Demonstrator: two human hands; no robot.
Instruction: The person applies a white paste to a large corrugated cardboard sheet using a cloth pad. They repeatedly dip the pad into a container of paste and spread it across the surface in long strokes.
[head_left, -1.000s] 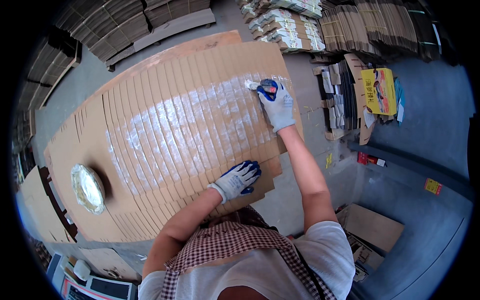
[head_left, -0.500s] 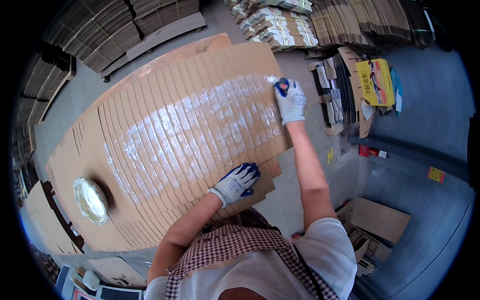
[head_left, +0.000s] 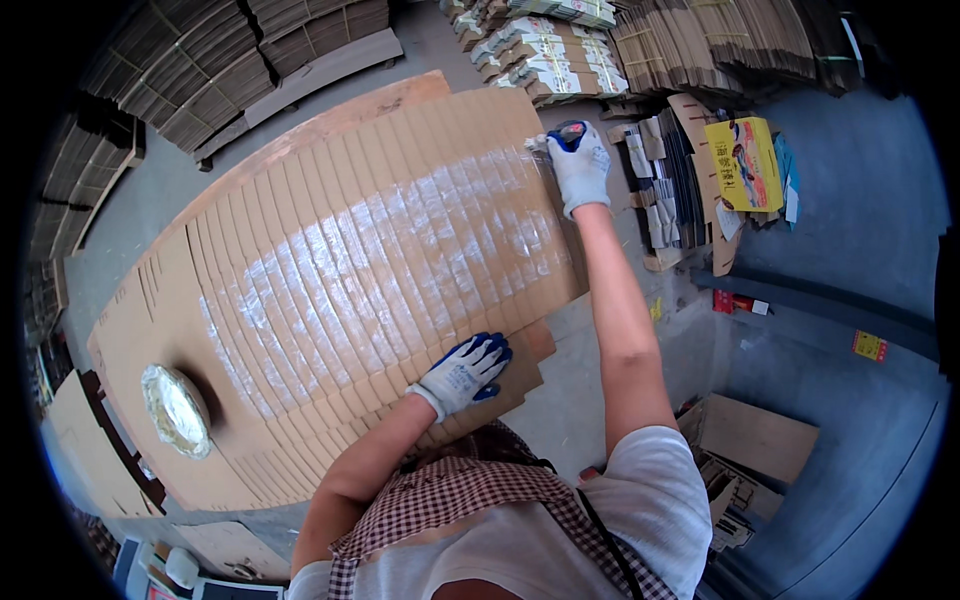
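Overlapping brown cardboard sheets (head_left: 300,200) are fanned out across the work surface, their exposed strips coated with a shiny, wet, whitish layer. At their far right edge, my gloved right hand (head_left: 582,168) is closed around a brush (head_left: 536,144), whose pale bristles stick out to the left; its handle is mostly hidden by the fingers. My gloved left hand (head_left: 465,374) lies flat on the near edge of the sheets, fingers stretched out. A bowl (head_left: 178,410) with a crinkled, shiny lining and pale contents rests on the cardboard at the left.
Tied stacks of flat cardboard (head_left: 330,30) stand behind the work surface. On the right, a yellow box (head_left: 744,165) sits by folded dark and white cartons (head_left: 655,185). A grey-blue beam (head_left: 830,308) runs along the right side, with loose cardboard (head_left: 757,437) below it.
My right hand has moved slightly away from me with the brush, off the coated strip to the sheet's far right edge. The left hand stays pressed on the near edge.
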